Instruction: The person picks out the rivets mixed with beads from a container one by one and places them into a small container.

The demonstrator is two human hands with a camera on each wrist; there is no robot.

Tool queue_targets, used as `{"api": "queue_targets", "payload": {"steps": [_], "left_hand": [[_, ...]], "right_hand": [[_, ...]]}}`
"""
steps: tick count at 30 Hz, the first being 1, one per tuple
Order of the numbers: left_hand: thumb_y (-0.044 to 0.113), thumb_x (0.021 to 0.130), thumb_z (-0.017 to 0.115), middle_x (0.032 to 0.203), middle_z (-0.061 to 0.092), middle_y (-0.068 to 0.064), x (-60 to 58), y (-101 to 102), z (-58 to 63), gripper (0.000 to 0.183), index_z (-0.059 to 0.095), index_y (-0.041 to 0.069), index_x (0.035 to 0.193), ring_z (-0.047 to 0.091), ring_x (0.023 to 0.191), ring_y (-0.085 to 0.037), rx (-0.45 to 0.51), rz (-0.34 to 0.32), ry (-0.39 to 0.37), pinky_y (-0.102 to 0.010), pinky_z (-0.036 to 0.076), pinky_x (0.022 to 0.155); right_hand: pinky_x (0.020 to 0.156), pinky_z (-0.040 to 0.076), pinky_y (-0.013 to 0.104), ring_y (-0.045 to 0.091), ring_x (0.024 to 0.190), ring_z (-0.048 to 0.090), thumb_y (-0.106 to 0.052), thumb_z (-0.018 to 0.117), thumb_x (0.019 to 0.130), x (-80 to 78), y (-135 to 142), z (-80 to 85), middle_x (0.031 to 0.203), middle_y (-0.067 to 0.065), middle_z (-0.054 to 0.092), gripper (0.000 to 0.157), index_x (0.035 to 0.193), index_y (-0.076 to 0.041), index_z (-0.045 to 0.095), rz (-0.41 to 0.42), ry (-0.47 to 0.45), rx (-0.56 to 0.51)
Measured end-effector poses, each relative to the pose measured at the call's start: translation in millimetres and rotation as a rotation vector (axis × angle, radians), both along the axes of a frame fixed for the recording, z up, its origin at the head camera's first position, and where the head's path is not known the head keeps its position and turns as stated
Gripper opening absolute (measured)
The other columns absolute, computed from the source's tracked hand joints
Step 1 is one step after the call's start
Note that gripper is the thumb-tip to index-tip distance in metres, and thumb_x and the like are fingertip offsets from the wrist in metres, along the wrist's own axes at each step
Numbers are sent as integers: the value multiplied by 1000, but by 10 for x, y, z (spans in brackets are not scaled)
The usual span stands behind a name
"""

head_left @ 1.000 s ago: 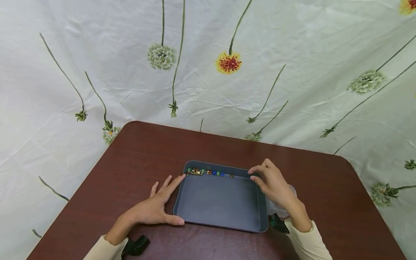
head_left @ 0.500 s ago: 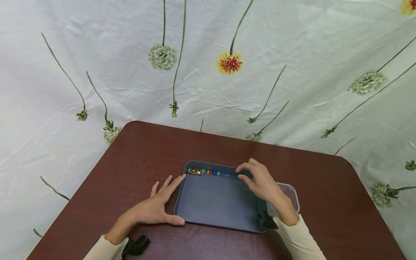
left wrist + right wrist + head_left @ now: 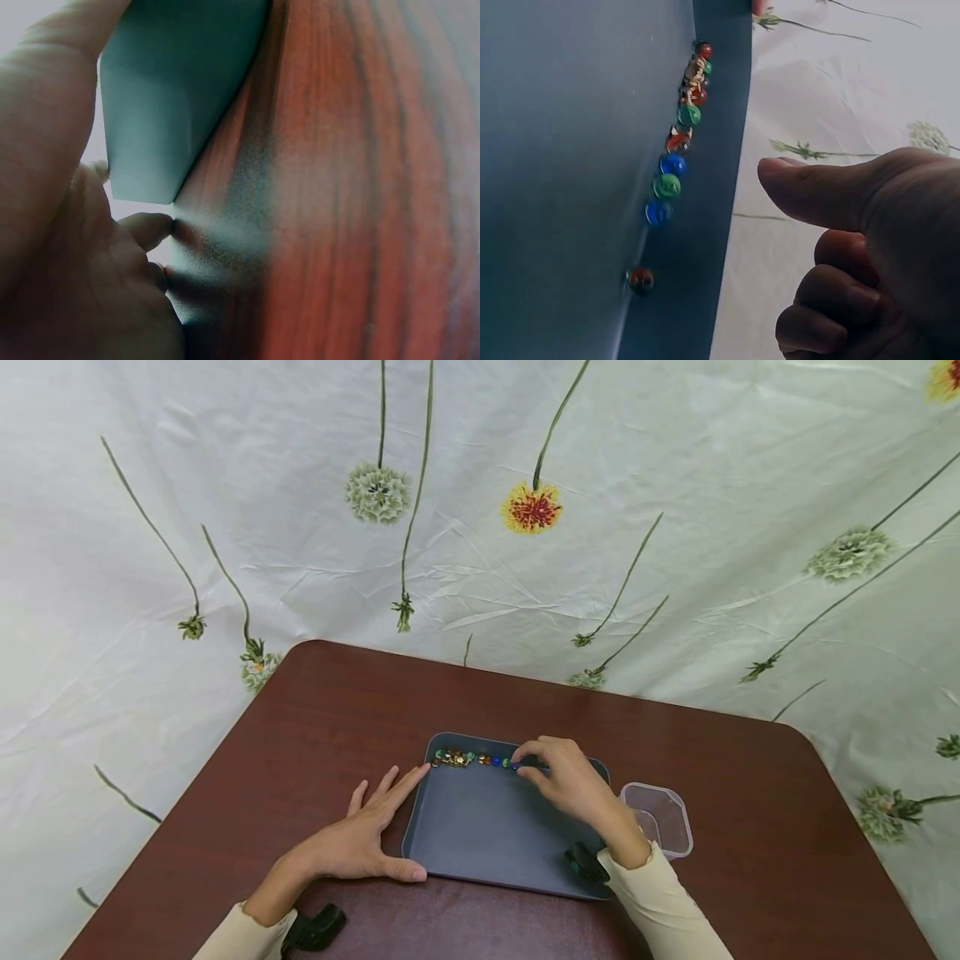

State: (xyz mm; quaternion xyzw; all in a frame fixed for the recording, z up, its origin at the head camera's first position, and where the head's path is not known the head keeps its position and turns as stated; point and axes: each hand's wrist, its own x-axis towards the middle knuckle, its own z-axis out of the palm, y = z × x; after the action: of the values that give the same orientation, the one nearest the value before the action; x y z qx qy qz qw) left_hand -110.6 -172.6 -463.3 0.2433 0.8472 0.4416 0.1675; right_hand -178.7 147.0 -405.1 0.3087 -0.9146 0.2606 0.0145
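A dark grey tray (image 3: 480,835) lies on the table, with a row of glass marbles (image 3: 454,759) along its far wall. My left hand (image 3: 367,839) spreads straight fingers at the tray's left side, fingertips and thumb touching its rim. Over the far part of the tray, my right hand (image 3: 562,781) has its thumb and index fingertips apart around the row's right end, by a blue marble (image 3: 658,212). No marble shows in its grasp. The right wrist view also shows a green marble (image 3: 667,185) and a separate brown marble (image 3: 640,280), which the hand covers in the head view.
A clear plastic container (image 3: 686,832) stands right of the tray, partly behind the right forearm. The reddish-brown wooden table (image 3: 765,827) extends around both. Behind its far edge hangs a white flowered cloth (image 3: 465,568).
My right hand has moved left along the tray's far wall, from its right corner to the right end of the marble row. The plastic container is now more exposed. My left hand stays put.
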Motion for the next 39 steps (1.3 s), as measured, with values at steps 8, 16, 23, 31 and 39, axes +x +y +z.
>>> {"api": "queue_targets", "payload": {"steps": [8,16,23,31,39], "left_hand": [[39,79,86,170,5,-8,8,1,9,120,2,23,164,-13,153,-43,2,0,0,-70,-17,109],[37,80,85,169,5,-9,6,1,7,119,2,22,164,-13,153,-44,7,-1,1,-70,-17,108],[37,80,86,169,6,-10,3,-1,3,119,2,22,164,-13,153,-43,11,-2,0,-70,-17,108],[37,80,85,169,6,-11,-1,-3,-6,119,2,23,164,-13,153,-43,11,-5,-1,-70,-17,108],[38,80,85,169,5,-12,-6,-2,-26,119,2,23,164,-13,153,-43,23,-9,-2,-70,-17,108]], "right_hand": [[65,47,24,11,77,59,-11,73,92,-83,-204,-42,100,1,73,14,106,-12,77,37,-5,47],[60,45,24,10,69,57,-12,70,95,-175,-414,-58,101,1,75,14,107,-13,77,59,-34,89],[47,35,20,5,50,44,-10,69,96,-250,-556,-125,73,-3,64,15,108,-13,77,42,-76,135],[51,40,20,6,53,47,-4,69,94,-305,-626,-244,90,5,73,16,105,-12,77,54,-82,123],[56,44,21,7,61,53,-8,70,94,-319,-674,-283,98,4,75,15,105,-14,78,45,-63,156]]}}
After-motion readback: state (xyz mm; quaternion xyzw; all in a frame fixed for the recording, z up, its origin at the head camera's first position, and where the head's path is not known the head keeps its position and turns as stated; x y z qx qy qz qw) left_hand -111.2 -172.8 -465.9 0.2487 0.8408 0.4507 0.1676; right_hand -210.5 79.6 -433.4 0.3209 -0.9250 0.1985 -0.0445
